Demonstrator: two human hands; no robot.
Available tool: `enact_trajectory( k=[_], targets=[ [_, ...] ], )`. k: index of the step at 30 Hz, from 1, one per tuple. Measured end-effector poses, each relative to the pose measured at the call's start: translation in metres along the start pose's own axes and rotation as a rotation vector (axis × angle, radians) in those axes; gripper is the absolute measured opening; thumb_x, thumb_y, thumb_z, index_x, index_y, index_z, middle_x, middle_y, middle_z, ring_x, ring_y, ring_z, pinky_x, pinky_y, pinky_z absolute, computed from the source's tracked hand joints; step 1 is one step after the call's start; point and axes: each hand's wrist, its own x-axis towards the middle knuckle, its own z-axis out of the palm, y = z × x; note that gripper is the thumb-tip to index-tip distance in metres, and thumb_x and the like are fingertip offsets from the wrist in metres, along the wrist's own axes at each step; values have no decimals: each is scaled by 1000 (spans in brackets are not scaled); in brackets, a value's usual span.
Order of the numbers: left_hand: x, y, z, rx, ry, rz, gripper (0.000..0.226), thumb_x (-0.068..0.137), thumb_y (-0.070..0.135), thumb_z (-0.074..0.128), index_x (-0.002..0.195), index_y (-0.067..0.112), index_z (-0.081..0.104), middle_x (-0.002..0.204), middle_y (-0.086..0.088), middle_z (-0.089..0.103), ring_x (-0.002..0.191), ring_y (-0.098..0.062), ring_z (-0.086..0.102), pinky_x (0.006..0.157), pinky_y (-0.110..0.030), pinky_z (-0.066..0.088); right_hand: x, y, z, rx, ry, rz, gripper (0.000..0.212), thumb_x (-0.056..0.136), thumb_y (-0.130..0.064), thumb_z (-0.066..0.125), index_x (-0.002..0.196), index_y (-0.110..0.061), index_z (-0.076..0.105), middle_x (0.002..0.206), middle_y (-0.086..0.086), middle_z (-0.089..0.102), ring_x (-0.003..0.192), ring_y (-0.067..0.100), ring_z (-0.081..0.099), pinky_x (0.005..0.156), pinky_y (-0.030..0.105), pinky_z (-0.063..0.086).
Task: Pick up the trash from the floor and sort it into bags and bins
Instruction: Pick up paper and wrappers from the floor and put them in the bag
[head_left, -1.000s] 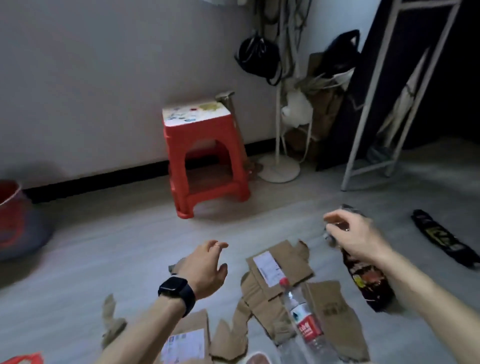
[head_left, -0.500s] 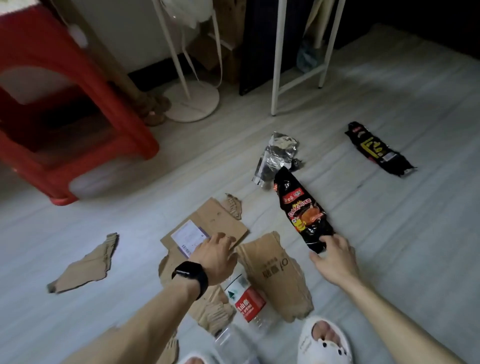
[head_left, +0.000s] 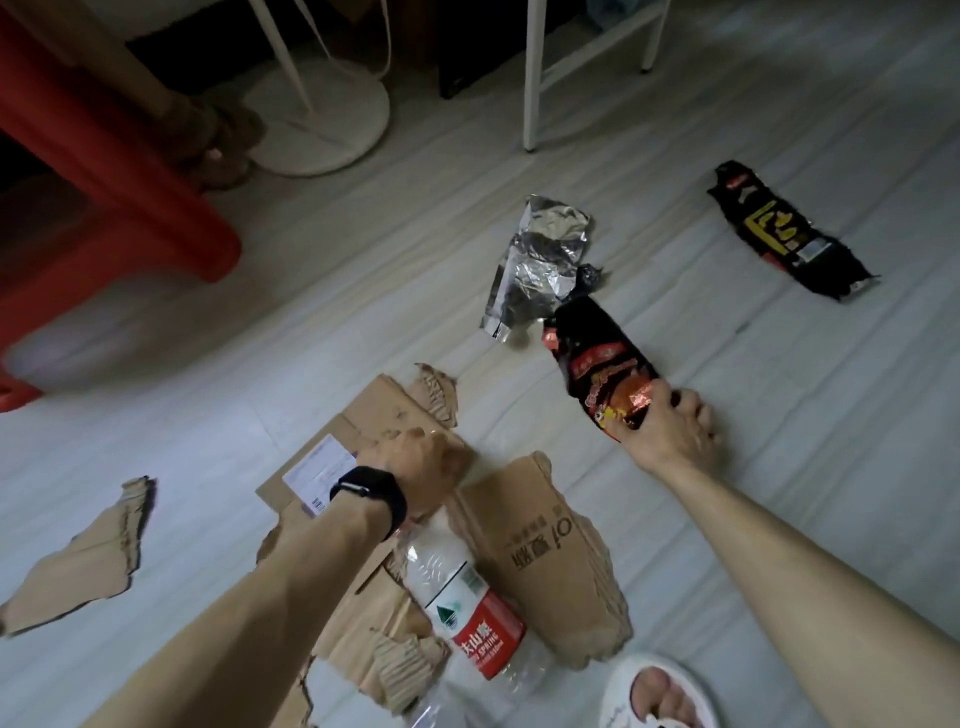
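Foil wrapper behind snack bag, bottle on cardboard, stool left

Torn matt corrugated cardboard, a clear plastic bottle, a crinkled shiny foil wrapper, a glossy black snack bag, a smooth pale floor.

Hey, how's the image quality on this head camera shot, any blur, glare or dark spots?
Head view: dim overall, with the floor palest beside the red stool and darker toward the top right; the left hand is motion-blurred, the right hand gripping the black snack wrapper sharper; the foil wrapper shows bright glints; the bottle label reads clearly.
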Motion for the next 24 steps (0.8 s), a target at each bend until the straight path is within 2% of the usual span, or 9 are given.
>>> enact_trajectory(
  k=[4,8,10,12,14,15,18,21,24],
  targets=[
    [51,19,-35,-185,123,2,58,86,57,39,134,26,46,131,-9,52,109,-31,59,93,-42,50,-21,12,34,-116,151,-50,63,90,-62,50,137,-20,47,140,15,40,126,38,35,99,51,38],
    [104,53,-71,-750,218,-180,73,88,60,55,146,24,26,138,-17,46,112,-36,59,91,-34,47,-23,25,55,-72,277,-214,55,88,-53,58,133,-21,55,133,11,56,121,35,50,95,49,45],
    [125,61,-75,-967,249,-348,77,83,63,59,137,12,38,125,-14,57,110,-34,60,93,-38,51,-22,28,51,53,358,-315,45,85,-48,59,126,-28,60,131,-2,59,123,23,54,97,44,47],
    [129,58,-72,-1012,240,-396,49,81,56,64,101,11,66,102,-10,69,98,-32,67,85,-44,57,-30,20,42,25,372,-299,44,86,-46,56,125,-26,61,127,2,61,118,28,57,90,43,51],
    [112,56,-73,-987,251,-367,26,84,37,66,66,18,66,89,-11,73,87,-30,69,82,-42,59,-30,15,35,-51,179,-220,42,92,-44,55,131,-28,57,124,9,61,113,34,58,86,41,53],
    [101,53,-75,-958,255,-342,25,85,30,65,64,18,64,87,-9,72,83,-28,68,81,-39,58,-30,12,31,1,57,-160,39,91,-44,58,129,-34,56,119,8,63,108,31,61,84,37,55],
    [59,31,-79,-796,247,-238,15,89,26,58,85,17,70,86,-3,68,83,-25,62,74,-32,50,-39,8,11,418,-187,24,26,85,-35,71,108,-24,69,97,3,70,82,21,67,71,28,54],
    [-1,5,-89,-771,229,-164,18,92,26,52,81,17,63,80,-3,69,81,-28,68,72,-38,55,-74,-4,-11,787,-260,79,13,79,-8,74,92,-8,74,90,11,76,84,29,72,79,40,60],
    [-77,-12,-103,-880,229,-128,24,98,18,44,77,12,54,78,-5,67,81,-17,71,73,-38,56,-133,-35,-45,911,-263,29,17,76,-20,77,92,-16,73,84,3,75,83,23,72,79,36,60]
  ],
)
